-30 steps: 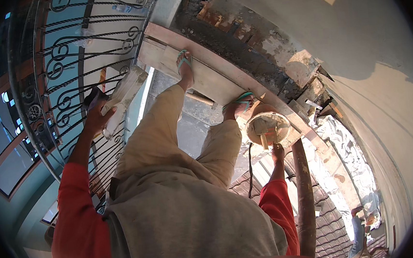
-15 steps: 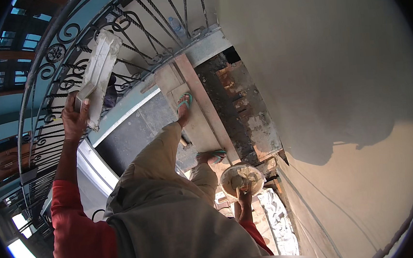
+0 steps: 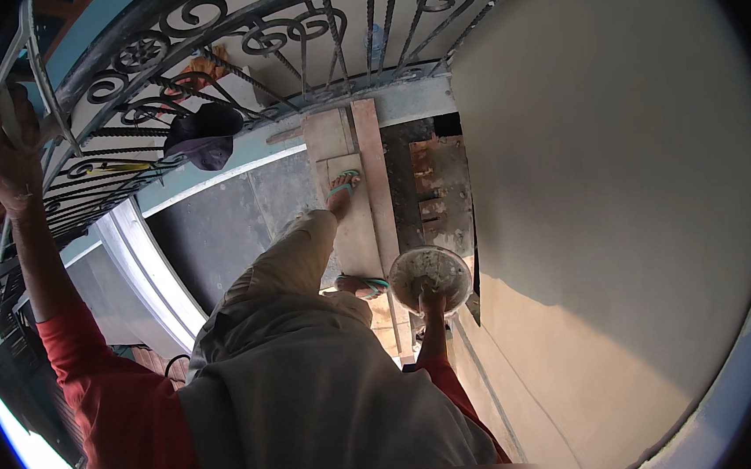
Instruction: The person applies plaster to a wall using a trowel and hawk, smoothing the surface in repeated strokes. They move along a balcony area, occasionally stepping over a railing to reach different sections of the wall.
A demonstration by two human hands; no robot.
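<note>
My left hand (image 3: 11, 144) is raised at the upper left, beside the railing. Its fingers wrap the handle of a plastering float (image 3: 36, 71), now seen nearly edge-on. My right hand (image 3: 433, 299) reaches over the near rim of a round bucket (image 3: 464, 300), right of my feet. Inside is wet grey-brown mortar (image 3: 414, 271). The right fingers look closed down in the bucket, but what they hold is hidden in shadow. The bucket shows from above, its rim smeared with dried mortar.
I stand in sandals on wooden planks (image 3: 354, 236) beside a broken floor opening (image 3: 405, 179). A curved wrought-iron railing (image 3: 334, 39) runs along the far side, with a dark cap (image 3: 206, 138) at it. A smooth plastered wall (image 3: 600, 173) fills the right.
The float has gone further up and left and turned from broadside to nearly edge-on. The bucket and my right hand have shifted up and away from me. The whole view has turned.
</note>
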